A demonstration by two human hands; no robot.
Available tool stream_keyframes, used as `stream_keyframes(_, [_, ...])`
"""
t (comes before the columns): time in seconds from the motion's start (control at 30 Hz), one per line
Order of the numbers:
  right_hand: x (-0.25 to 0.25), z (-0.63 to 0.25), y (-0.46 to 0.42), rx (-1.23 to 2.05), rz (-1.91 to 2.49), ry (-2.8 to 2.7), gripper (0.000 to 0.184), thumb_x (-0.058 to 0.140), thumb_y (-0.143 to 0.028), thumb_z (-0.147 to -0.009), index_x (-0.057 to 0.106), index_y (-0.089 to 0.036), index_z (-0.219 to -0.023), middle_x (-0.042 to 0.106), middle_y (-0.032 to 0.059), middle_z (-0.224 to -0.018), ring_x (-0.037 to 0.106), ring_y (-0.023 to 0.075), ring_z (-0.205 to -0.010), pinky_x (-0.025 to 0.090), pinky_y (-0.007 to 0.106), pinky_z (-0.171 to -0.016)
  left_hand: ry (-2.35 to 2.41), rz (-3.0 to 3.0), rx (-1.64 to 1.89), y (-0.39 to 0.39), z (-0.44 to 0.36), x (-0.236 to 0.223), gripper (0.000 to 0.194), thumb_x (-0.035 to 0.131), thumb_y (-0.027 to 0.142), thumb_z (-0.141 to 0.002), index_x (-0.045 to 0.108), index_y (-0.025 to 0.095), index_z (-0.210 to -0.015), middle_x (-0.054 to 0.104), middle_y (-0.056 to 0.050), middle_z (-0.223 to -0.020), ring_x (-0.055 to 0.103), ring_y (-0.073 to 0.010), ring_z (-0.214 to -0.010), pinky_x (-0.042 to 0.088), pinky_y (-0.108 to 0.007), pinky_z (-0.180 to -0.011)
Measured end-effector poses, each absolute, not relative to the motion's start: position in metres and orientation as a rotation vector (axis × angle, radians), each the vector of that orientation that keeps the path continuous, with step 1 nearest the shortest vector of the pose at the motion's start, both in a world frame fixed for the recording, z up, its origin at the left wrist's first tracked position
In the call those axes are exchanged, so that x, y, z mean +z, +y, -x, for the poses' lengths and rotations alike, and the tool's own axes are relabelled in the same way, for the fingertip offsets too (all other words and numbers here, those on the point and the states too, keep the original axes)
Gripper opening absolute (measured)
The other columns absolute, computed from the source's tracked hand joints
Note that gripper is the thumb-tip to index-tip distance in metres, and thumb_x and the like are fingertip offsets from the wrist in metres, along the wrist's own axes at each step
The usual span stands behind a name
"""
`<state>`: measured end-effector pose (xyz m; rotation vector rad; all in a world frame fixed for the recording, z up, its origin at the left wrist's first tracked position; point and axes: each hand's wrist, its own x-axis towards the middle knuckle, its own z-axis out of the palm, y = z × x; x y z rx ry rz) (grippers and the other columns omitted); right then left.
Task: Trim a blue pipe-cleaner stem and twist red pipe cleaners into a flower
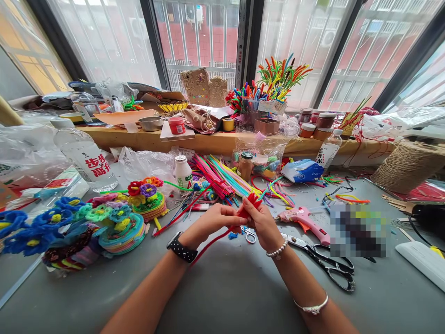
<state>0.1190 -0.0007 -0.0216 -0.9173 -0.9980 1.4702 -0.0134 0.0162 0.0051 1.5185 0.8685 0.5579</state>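
Observation:
Above the middle of the grey table, my two hands meet around a red pipe-cleaner flower (253, 200). My right hand (267, 228) pinches the flower, with its looped petals sticking up past the thumb. The fingertips of my left hand (212, 223) are closed on the red pipe cleaner (212, 242) at the flower's lower side. Its loose length trails down to the left, below my left wrist. Part of the flower is hidden behind my fingers. Small scissors (251, 237) lie just behind my hands. To the right are a pink glue gun (303, 220) and large black-handled scissors (328, 262).
Pipe-cleaner flowers (55, 218) and round, layered pipe-cleaner pieces (122, 236) stand at the left. Loose pipe cleaners (217, 178) are heaped behind my hands. Bottles (85, 157), a blue tissue pack (302, 170) and a twine spool (399, 164) line the back, below a crowded wooden ledge (215, 146).

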Motion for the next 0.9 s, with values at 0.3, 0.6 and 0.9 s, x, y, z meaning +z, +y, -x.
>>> stream_keyframes(0.3, [-0.015, -0.125, 0.002, 1.488, 0.626, -0.618, 0.017, 0.063, -0.031, -0.065, 0.061, -0.014, -0.067, 0.038, -0.0074, -0.042, 0.026, 0.001, -0.037, 0.021, 0.013, -0.033, 0.706, -1.214, 0.679, 0.021, 0.018, 0.004, 0.025, 0.053, 0.034, -0.07, 0.065, 0.014, -0.076, 0.063, -0.006, -0.072, 0.055, -0.0136, -0.067, 0.041, -0.027, -0.07])
stream_keyframes(0.6, [-0.021, -0.117, 0.001, 1.534, 0.625, -0.598, 0.014, 0.064, -0.027, -0.063, 0.062, -0.017, -0.073, 0.041, -0.0061, -0.05, 0.029, 0.0023, -0.042, 0.022, 0.015, -0.035, 0.761, -1.292, 0.875, 0.024, 0.012, -0.002, 0.03, 0.06, 0.024, -0.065, 0.061, 0.018, -0.095, 0.063, -0.006, -0.089, 0.053, -0.015, -0.081, 0.038, -0.026, -0.073])
stream_keyframes(0.9, [-0.019, -0.117, 0.0, 1.453, 0.757, -0.628, 0.021, 0.056, -0.039, -0.068, 0.059, -0.022, -0.079, 0.057, -0.0012, -0.076, 0.046, 0.0066, -0.054, 0.037, 0.019, -0.045, 0.736, -0.979, 1.19, 0.029, 0.013, -0.003, 0.01, 0.061, 0.023, -0.064, 0.063, 0.016, -0.071, 0.061, 0.0, -0.074, 0.053, -0.0107, -0.071, 0.04, -0.023, -0.071])
